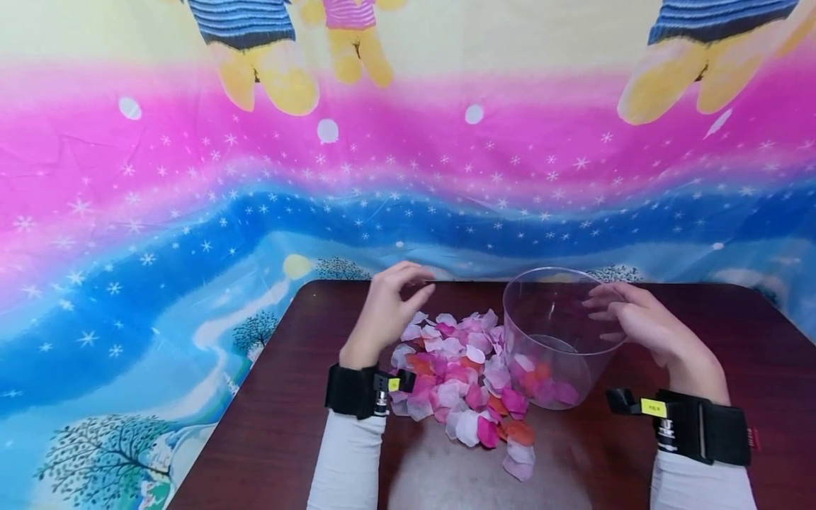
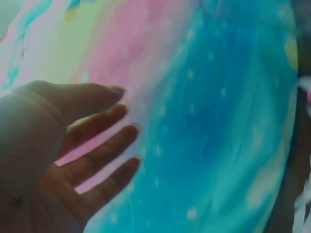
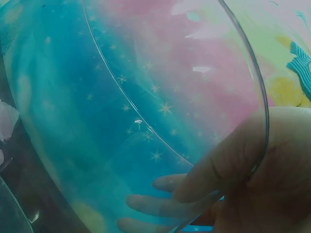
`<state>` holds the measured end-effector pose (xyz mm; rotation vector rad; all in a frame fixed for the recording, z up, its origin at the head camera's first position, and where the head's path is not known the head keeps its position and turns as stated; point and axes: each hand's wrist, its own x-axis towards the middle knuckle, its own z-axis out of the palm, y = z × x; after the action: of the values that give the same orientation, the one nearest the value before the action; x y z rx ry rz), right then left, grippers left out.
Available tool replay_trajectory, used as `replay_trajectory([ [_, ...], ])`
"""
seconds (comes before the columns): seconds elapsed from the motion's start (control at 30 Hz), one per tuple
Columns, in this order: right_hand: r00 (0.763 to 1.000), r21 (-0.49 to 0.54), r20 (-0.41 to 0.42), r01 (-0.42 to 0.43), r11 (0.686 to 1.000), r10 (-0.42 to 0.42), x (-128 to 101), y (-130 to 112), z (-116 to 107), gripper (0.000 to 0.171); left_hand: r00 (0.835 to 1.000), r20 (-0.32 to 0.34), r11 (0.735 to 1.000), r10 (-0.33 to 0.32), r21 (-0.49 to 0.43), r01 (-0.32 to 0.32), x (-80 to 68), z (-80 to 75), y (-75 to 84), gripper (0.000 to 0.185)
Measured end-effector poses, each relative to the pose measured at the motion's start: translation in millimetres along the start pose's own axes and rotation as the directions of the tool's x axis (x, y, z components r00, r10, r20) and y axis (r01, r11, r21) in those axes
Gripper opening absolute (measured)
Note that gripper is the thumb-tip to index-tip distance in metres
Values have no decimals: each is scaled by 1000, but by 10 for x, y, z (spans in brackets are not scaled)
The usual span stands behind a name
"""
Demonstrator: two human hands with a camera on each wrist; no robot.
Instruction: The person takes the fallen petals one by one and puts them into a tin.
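Observation:
A clear plastic cup (image 1: 552, 333) stands tilted on the dark wooden table (image 1: 733, 333), its mouth toward the camera. My right hand (image 1: 627, 316) grips its right side, fingers wrapped around the wall; in the right wrist view the thumb (image 3: 218, 170) lies against the cup (image 3: 146, 97). A pile of pink, white and orange fabric petals (image 1: 455, 375) lies left of the cup, some under its base. My left hand (image 1: 392, 304) hovers over the pile's far left edge with loosely curled fingers (image 2: 97, 150), holding nothing.
A bright pink, blue and yellow printed cloth (image 1: 191, 177) hangs behind the table and drapes down on the left. Black wrist straps (image 1: 357, 389) sit on both forearms. The table's near part bears a pale worn patch (image 1: 459, 482).

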<state>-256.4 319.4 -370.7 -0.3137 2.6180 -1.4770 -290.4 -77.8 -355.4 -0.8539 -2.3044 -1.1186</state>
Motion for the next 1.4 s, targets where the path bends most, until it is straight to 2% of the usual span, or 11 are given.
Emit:
replay_trajectory([
  [0.13,1000,-22,-17,4,1000,-5,-13,11,-22,47,988,40,988,-147,43,145,-86,-81,-247,16],
  [0.27,1000,-33,-21,12,999,-13,-24,24,-34,47,953,133,961,-271,98,259,-157,-1,-487,19],
  [0.37,1000,-30,-19,14,999,-15,-23,23,-30,47,916,238,944,-323,147,294,-197,123,-608,25],
  [0.47,1000,-28,-19,13,1000,-14,-25,27,-28,47,874,336,936,-350,170,309,-219,263,-643,33],
  [0.53,1000,-30,-20,12,999,-12,-26,29,-30,47,851,375,929,-368,183,321,-225,347,-644,37],
  [0.63,1000,-28,-20,11,1000,-12,-22,29,-35,47,834,388,918,-393,220,330,-234,438,-642,35],
  [0.7,1000,-27,-19,12,1000,-13,-19,28,-36,48,836,373,912,-402,244,330,-240,474,-646,28],
  [0.83,1000,-26,-17,12,1000,-13,-17,30,-34,47,859,321,911,-399,247,331,-253,497,-650,14],
  [1.03,1000,-16,-15,9,1000,-9,-12,26,-21,47,884,268,919,-383,205,336,-246,445,-628,13],
  [1.17,1000,-22,-17,5,1000,-6,-12,29,-15,47,907,239,934,-345,185,307,-223,394,-601,13],
  [1.4,1000,-31,-21,8,999,-9,-15,22,-21,47,957,140,959,-256,159,234,-150,242,-496,10],
])
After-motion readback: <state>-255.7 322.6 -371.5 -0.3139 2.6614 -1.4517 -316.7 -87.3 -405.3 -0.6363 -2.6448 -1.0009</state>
